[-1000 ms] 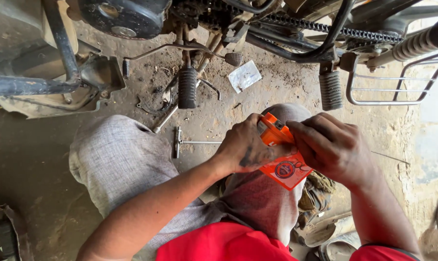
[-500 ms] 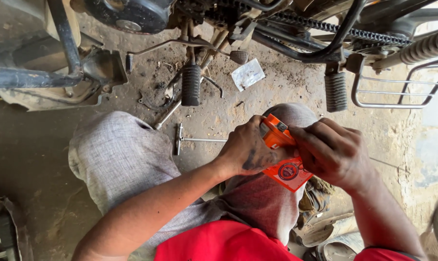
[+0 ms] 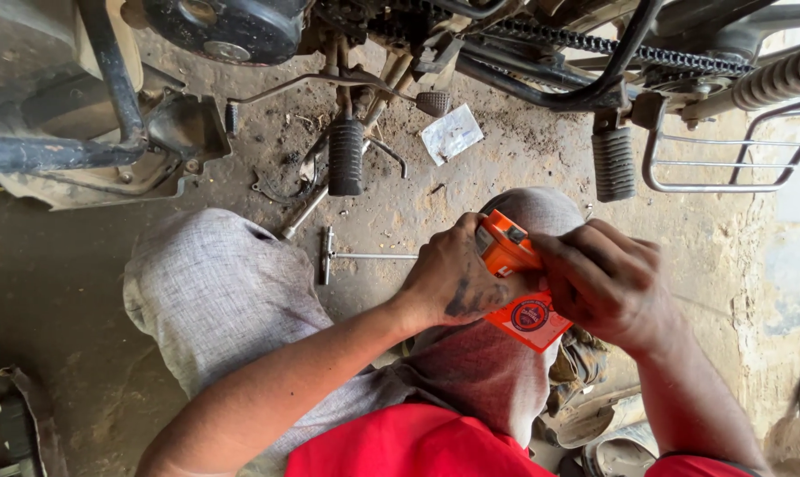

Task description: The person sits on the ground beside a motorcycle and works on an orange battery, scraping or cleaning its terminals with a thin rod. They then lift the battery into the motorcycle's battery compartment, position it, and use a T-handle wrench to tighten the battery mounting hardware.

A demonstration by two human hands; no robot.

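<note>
Dirt floor (image 3: 506, 190) beneath motorcycle (image 3: 541, 53). Left hand (image 3: 457, 278) and right hand (image 3: 607, 283) both grip orange carton (image 3: 516, 283), unchanged; flap (image 3: 497, 238) stays half-raised.

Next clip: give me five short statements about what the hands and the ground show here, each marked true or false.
1. Both hands hold a small orange box. True.
2. The left hand is smudged with dark grease. True.
3. A T-shaped metal tool lies on the person's knee. False: it lies on the dirt ground beside the knee.
4. The right hand rests on the motorcycle's footpeg. False: its grip is on the orange box, apart from the footpeg.
5. A small white packet lies on the ground under the motorcycle. True.
</note>
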